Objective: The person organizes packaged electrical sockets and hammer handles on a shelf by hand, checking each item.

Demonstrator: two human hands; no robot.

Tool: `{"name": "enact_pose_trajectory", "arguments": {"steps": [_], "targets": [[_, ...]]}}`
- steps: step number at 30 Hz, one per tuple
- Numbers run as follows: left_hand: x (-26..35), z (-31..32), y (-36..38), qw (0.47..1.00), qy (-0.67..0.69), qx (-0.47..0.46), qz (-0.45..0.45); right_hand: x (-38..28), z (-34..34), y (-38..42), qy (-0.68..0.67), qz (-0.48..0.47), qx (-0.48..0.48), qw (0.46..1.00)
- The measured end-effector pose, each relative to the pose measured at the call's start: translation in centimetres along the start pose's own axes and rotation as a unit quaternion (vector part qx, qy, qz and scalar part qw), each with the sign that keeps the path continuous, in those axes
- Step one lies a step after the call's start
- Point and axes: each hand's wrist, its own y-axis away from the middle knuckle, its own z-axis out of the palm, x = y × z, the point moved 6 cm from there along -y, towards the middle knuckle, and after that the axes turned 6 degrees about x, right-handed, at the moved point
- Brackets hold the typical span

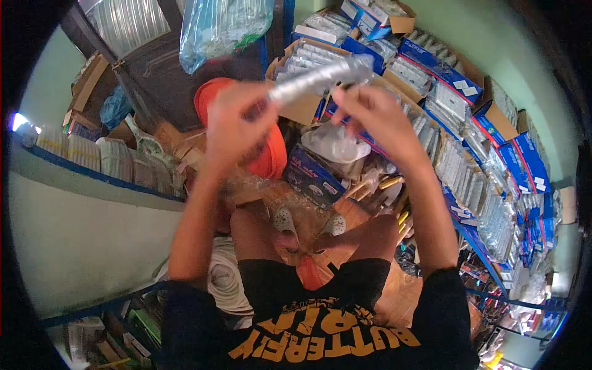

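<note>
A long silvery wrapped item, blurred by motion, is held up between my hands at the upper middle. My left hand is closed round its left end. Near the item's right end is my right hand, with thumb and fingers pinched together; blur hides just what they grip. Below my right hand lies a clear plastic bag on top of a dark printed box. Orange-red round tubs stand behind and beside my left hand.
Blue cartons packed with wrapped goods line the right side. A blue plastic bag hangs at the top. Stacked white items sit on a ledge at left. Coiled white hose lies beside my leg, and yellow-handled tools stand right of the box.
</note>
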Motion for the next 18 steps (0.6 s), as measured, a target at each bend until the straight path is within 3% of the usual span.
{"name": "enact_pose_trajectory", "arguments": {"steps": [1,2,3,4,6,7,9,10,14,18], "targets": [[-2.0,0.6,-2.0,0.995,0.062,-0.044,-0.063,-1.1,-1.5,-2.2,0.141,-0.082,0.071,0.984],[-3.9,1.2,-3.7,0.980,0.123,-0.088,-0.127,-2.6,-2.4,-3.8,0.198,-0.159,0.122,0.959],[-5.5,1.9,-5.1,0.987,0.058,-0.120,-0.089,-4.1,-3.0,-5.1,0.253,-0.233,0.170,0.923],[-6.2,2.7,-6.1,0.989,0.060,-0.125,-0.054,-4.1,-3.3,-7.0,0.254,-0.233,0.171,0.923],[-7.1,4.0,-6.6,0.990,0.059,-0.130,-0.019,-4.9,-2.4,-9.1,0.380,-0.400,0.178,0.815],[-7.1,4.6,-6.4,0.990,0.039,-0.135,0.010,-4.1,-2.2,-10.2,0.379,-0.400,0.179,0.815],[-7.1,5.4,-6.0,0.989,0.017,-0.144,0.037,-2.5,0.4,-11.4,0.339,-0.389,-0.002,0.857],[-7.1,5.6,-5.7,0.991,0.011,-0.135,0.009,-1.6,1.0,-11.5,0.369,-0.257,-0.070,0.890],[-9.4,6.5,-5.2,0.993,0.008,-0.109,-0.042,0.0,0.9,-12.0,0.351,-0.324,0.029,0.878],[-11.3,7.9,-5.5,0.985,0.014,-0.155,-0.073,0.8,1.2,-13.4,0.377,-0.299,0.039,0.876]]}}
